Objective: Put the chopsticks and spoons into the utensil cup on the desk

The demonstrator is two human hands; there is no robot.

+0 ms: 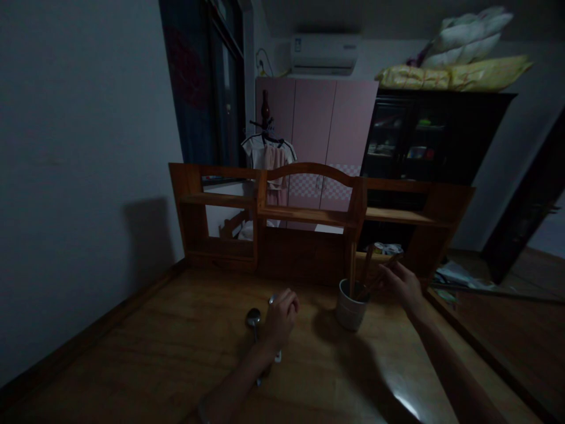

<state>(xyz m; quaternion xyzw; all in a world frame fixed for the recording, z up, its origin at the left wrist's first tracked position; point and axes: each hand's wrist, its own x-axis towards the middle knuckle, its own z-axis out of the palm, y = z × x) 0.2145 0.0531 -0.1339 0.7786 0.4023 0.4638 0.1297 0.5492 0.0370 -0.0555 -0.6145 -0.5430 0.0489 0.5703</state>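
My left hand (281,318) hovers just above the wooden desk (154,359), its fingers curled round a metal spoon whose bowl shows above the knuckles. Another spoon (253,318) lies on the desk just left of that hand. My right hand (402,285) pinches a wooden chopstick (377,280) that leans out of a white cup (350,308). The cup stands on the desk between my hands and holds several brown sticks.
A low wooden shelf unit (309,215) stands along the desk's far edge. A grey wall (79,176) borders the left side. Behind are pink wardrobe doors (326,129), a dark cabinet (432,135) with bedding on top, and papers (454,274) at the right.
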